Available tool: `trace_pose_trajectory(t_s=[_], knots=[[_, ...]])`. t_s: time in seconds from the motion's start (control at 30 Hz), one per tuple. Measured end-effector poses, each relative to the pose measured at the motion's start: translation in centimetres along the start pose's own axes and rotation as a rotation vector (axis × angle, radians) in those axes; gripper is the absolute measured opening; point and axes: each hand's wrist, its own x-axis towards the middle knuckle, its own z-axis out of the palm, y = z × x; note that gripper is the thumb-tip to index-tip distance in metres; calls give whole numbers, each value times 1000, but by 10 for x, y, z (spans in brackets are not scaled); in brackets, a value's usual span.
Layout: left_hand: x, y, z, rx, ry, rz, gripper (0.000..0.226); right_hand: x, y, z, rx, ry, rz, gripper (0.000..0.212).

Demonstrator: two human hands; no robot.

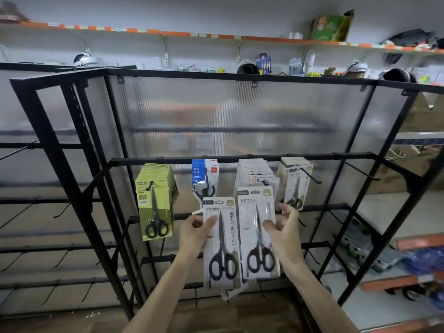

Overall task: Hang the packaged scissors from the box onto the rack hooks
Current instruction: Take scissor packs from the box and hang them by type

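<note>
Two packaged scissors are in hand, one per hand. The left hand (195, 233) pinches the left pack (221, 246) at its left edge, with the thumb flat on the front and the other fingers curled behind. The right hand (286, 230) pinches the right pack (257, 236) at its right edge. Its thumb is on the front, its fingers are behind, and the index finger is stretched up apart from the rest.

Both packs are upright with the long axis near vertical, blade tips up and black handle loops down. They sit side by side with inner edges meeting, the right pack a bit higher. Both are held in front of the black rack (240, 157), at its middle level. The right pack's top sits just under a hook tip (264, 182); whether they touch cannot be told. A white card edge (230, 294) pokes out below the left pack; what it is cannot be told.

The rack's upper rail carries four hooks with stock, left to right:
- a thick green stack (155, 203)
- a blue pack (204, 179)
- a white stack (255, 170) directly behind the right pack
- a beige stack (295, 186) just beside the right index finger

All hung scissors point tips up. One bare hook (360, 170) juts out further right.

A wall shelf (216, 36) with an orange edge, above, holds a green box (329, 26) and blurred small goods.
</note>
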Motion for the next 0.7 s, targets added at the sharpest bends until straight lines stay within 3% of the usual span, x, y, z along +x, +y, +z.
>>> trace_pose_trajectory(t_s=[0.13, 0.53, 0.7], knots=[[1, -4, 11, -3, -17, 10, 29, 15, 6, -16, -17, 52, 21, 27], [-8, -3, 76, 86, -239, 89, 19, 68, 16, -97, -9, 356, 54, 18], [-9, 1, 115, 114, -258, 96, 28, 108, 18, -134, -78, 317, 95, 18]])
